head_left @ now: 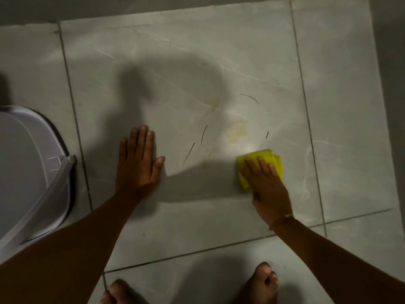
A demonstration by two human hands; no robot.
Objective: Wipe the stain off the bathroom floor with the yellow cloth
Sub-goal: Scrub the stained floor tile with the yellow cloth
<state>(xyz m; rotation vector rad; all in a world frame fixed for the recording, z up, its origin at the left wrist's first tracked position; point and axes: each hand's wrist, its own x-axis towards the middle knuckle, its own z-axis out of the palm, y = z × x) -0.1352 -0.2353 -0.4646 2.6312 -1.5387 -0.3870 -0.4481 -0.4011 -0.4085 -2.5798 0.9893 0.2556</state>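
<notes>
A pale yellowish stain (237, 129) marks the large grey floor tile (175, 62), with a fainter patch further up and several thin dark hairs around it. Just below and right of the stain lies the folded yellow cloth (266, 155). My right hand (268, 187) lies flat on the cloth, fingers spread, pressing it onto the floor. My left hand (139, 160) rests palm down on the bare tile to the left of the stain, fingers apart, holding nothing.
A white plastic bucket (28, 172) with a handle stands at the left edge, close to my left forearm. My bare feet (262, 281) show at the bottom. A wall base runs along the top and right. Dark grout lines cross the floor.
</notes>
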